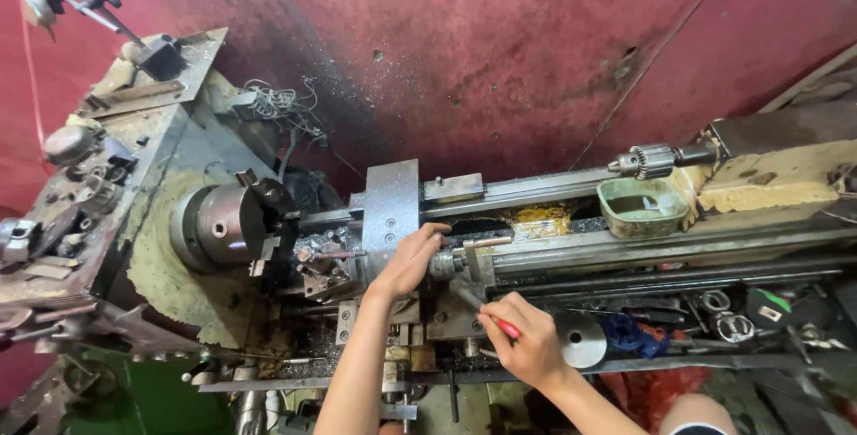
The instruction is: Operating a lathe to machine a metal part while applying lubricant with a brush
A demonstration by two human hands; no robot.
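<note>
Working at a grimy metal lathe (536, 194): left hand (411, 261) resting on the carriage (390, 207), fingers curled over its handle (473, 244); right hand (527, 341) gripping a red-handled screwdriver (486, 310), tip just beside that handle. Risking, by the look of it, a slipped tip jabbing the left fingers, both hands sitting near the three-jaw chuck (219, 225).

left hand (412, 259): bare, no glove, ring or watch | right hand (528, 343): bare, ungloved | forearms: bare, no sleeves visible | lower right of frame: dark garment edge with a white trim, possibly shorts
</note>
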